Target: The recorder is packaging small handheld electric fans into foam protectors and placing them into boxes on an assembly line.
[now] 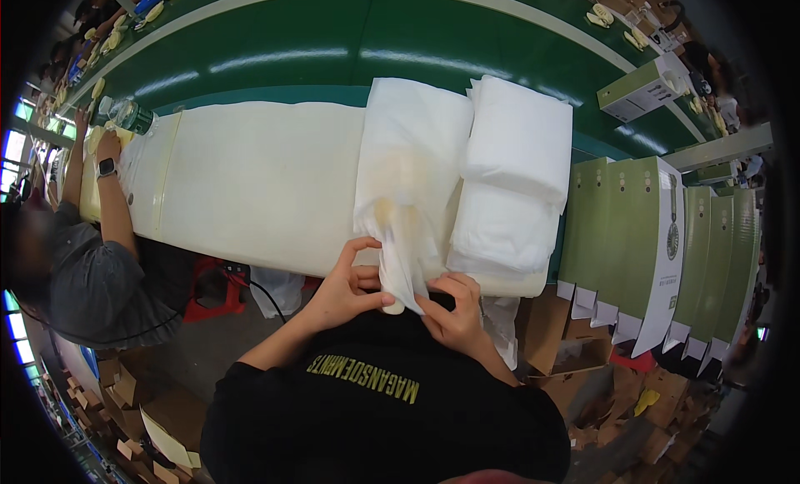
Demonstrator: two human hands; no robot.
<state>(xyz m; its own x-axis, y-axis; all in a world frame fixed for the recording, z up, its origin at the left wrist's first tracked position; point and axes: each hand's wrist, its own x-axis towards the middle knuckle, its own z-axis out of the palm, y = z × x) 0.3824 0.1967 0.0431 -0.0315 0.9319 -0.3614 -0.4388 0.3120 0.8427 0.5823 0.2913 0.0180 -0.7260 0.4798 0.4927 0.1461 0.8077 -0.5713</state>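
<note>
Just in front of my chest, a long cream-coloured item is partly wrapped in thin white paper; its pale tip shows at the near end, and I cannot make out its kind. My left hand is closed on the wrapped item from the left side, thumb near the tip. On the right, the fingers of my right hand pinch the loose edge of the white paper. Beneath and beyond it lies a white paper sheet, with a yellowish shape showing through. Folded stacks of white paper lie to its right.
A cream-topped table runs left, where another person's arm reaches over it near a plastic bottle. Several green boxes stand at right. A green conveyor passes behind. Cardboard cartons sit below the table.
</note>
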